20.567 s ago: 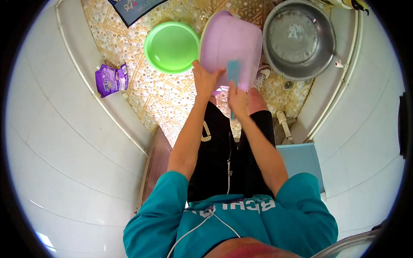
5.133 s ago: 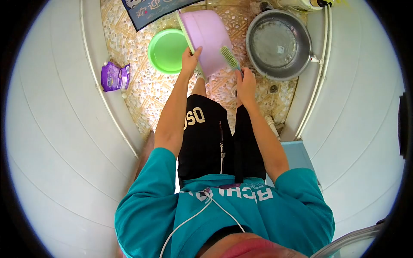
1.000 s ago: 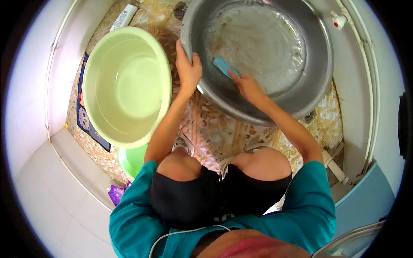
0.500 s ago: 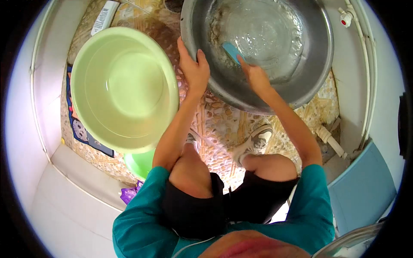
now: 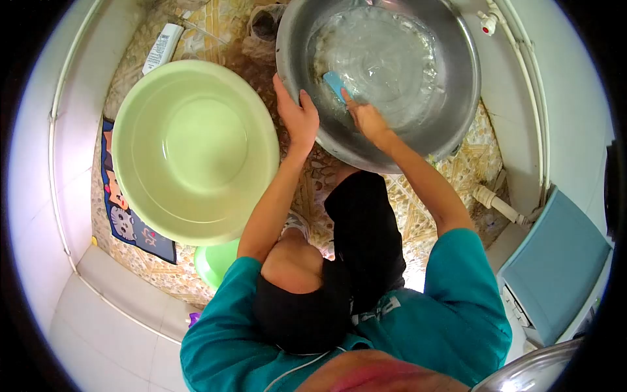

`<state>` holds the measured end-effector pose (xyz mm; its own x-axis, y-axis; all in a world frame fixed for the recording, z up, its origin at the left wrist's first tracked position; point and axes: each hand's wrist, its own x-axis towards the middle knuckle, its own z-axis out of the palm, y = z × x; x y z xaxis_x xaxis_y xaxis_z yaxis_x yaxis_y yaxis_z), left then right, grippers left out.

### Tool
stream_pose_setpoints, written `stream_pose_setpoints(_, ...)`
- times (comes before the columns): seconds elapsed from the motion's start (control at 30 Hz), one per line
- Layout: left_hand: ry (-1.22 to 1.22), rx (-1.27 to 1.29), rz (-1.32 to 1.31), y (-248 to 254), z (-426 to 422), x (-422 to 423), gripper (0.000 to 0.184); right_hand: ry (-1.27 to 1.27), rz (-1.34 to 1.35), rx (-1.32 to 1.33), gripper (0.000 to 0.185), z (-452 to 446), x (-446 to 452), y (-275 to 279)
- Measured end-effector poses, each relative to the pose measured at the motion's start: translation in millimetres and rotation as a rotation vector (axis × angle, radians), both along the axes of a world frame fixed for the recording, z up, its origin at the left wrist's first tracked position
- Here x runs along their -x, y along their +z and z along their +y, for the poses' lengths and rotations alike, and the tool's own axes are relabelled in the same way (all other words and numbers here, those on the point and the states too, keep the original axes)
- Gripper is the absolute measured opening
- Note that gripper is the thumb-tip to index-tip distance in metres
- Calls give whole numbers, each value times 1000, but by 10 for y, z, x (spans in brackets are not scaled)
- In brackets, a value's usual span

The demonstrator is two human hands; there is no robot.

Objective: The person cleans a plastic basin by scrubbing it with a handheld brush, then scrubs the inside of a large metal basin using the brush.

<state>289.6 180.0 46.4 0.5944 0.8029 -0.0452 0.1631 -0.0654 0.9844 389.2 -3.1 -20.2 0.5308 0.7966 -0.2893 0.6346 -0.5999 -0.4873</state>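
Observation:
A large grey metal basin (image 5: 454, 91) at the top holds shallow, rippling water (image 5: 385, 62) with brownish bits along its left side. My left hand (image 5: 300, 124) grips the basin's near left rim, fingers along the outer wall and thumb toward the edge. Inside the basin, my right hand (image 5: 369, 121) is closed on a light-blue scrub brush (image 5: 334, 85). The brush tilts up and left against the basin's inner left part; its underside is hidden. Left of my left forearm stands a pale green plastic basin (image 5: 196, 225) with clear water in it.
A smaller bright green basin (image 5: 214, 261) is partly under the pale one. A cartoon mat (image 5: 140, 225) and a white tube (image 5: 163, 47) lie on the patterned floor. White pipes (image 5: 532, 98) run along the right wall, near a blue panel (image 5: 555, 261).
My view has shifted, so both basins sit differently in it. My right knee has swung inward and now hides my right shoe. Both hands keep their holds.

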Motion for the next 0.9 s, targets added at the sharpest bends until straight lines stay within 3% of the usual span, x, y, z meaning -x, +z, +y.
stream_pose_setpoints(0.13, 0, -120, 72, -27, 3, 3, 61, -35, 53, 96, 80, -13, 99, 46)
stream_pose_setpoints(0.23, -4, -268, 256, 60, 16, 19, 63, 101, 65, -49, 79, -165, 41, 111)
stream_pose_setpoints(0.3, 13, -304, 225, 101, -27, 58, 61, 298, -86, -199, 78, -367, 76, 13)
stream_pose_setpoints(0.37, -11, 113, 222, 338, -111, 101, 60, 98, 138, 335, 57, -184, -245, 451)
stream_pose_setpoints(0.4, -10, -147, 200, 139, -139, 175, 62, -30, 99, 182, 52, -197, -320, 303)
stream_pose_setpoints(0.47, 10, -181, 127, 44, -127, 117, 62, -159, 36, 10, 46, -37, -553, -16)
stream_pose_setpoints(0.53, 54, -70, 198, 205, -207, 147, 63, -370, -43, -428, 42, 323, -417, -268)
stream_pose_setpoints(0.6, 56, 134, 246, 247, -180, 143, 60, -437, 148, -531, 46, 778, -315, -346)
stream_pose_setpoints(0.67, 60, 244, 256, 419, -141, 194, 57, -453, 302, -526, 48, 1143, -51, -44)
stream_pose_setpoints(0.7, 34, 150, 202, 307, -64, 225, 54, -473, 427, -522, 49, 1219, 16, 114)
stream_pose_setpoints(0.77, 18, 52, 135, 288, 26, 194, 55, -415, 477, -542, 51, 1120, 168, 318)
stream_pose_setpoints(0.83, 86, 263, 123, 434, 25, 168, 67, -271, 476, -528, 52, 802, 391, 550)
stream_pose_setpoints(0.9, 128, 247, 64, 413, -11, 151, 68, -158, 419, -496, 52, 428, 434, 785)
